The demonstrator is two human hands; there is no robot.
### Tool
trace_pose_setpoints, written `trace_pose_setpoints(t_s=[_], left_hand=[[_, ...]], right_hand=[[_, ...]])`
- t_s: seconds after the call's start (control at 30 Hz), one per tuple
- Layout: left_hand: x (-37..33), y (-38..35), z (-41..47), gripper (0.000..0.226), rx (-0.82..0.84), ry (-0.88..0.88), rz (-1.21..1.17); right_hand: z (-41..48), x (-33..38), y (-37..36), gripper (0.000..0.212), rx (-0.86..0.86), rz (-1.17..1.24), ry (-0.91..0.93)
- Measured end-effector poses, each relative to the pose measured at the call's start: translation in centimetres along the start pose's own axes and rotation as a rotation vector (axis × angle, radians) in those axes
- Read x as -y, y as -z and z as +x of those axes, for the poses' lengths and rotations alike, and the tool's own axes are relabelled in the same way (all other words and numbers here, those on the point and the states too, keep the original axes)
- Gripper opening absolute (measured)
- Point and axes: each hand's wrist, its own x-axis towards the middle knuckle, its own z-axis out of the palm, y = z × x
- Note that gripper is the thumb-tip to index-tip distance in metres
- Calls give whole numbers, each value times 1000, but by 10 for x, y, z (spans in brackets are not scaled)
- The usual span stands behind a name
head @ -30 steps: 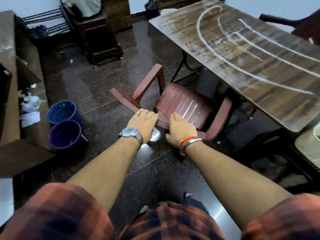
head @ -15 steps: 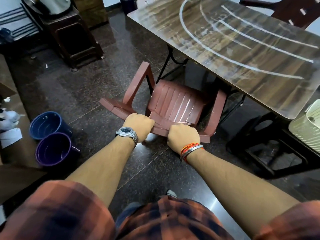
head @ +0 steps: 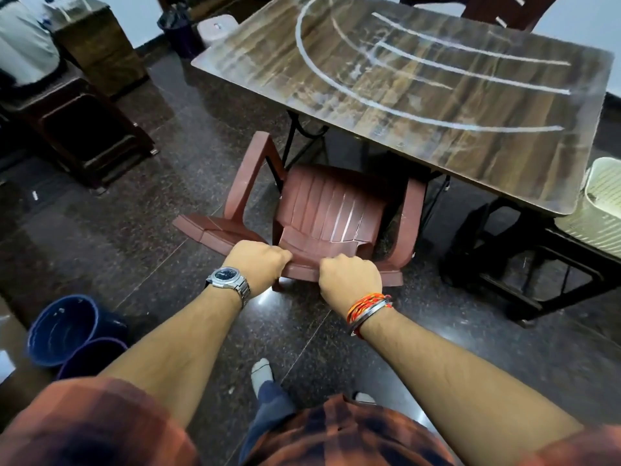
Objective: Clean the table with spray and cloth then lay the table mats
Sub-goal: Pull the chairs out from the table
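Observation:
A wood-grain table (head: 420,82) stands ahead, its top streaked with white curved marks. A red-brown plastic chair (head: 329,210) sits partly tucked under its near edge. My left hand (head: 257,262), with a steel watch on the wrist, grips the top of the chair's backrest. My right hand (head: 349,280), with orange threads and a bangle on the wrist, grips the same backrest edge just to the right. No spray, cloth or mats are in view.
Two dark blue buckets (head: 67,331) stand on the dark tiled floor at the lower left. A pale woven basket (head: 601,210) sits at the right on a dark stand. Dark stools (head: 77,129) stand at the left, and another chair (head: 497,11) behind the table.
Both hands have closed from lying flat on the backrest to gripping it. The chair sits further under the table, and the view has shifted to show more of the table top.

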Motion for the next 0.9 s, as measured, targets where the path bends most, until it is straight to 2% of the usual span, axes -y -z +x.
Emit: trace_pose_setpoints(t_s=[0.3, 0.5, 0.67, 0.9], left_hand=[[92, 0, 44, 28, -9, -169, 35], [106, 2, 65, 28, -13, -248, 61], [111, 10, 90, 19, -27, -233, 81], [103, 23, 120, 19, -39, -223, 80]], right_hand=[[77, 48, 6, 22, 5, -28, -177], [98, 48, 7, 20, 22, -49, -246], [120, 36, 13, 20, 11, -68, -264], [137, 8, 24, 25, 22, -62, -279]])
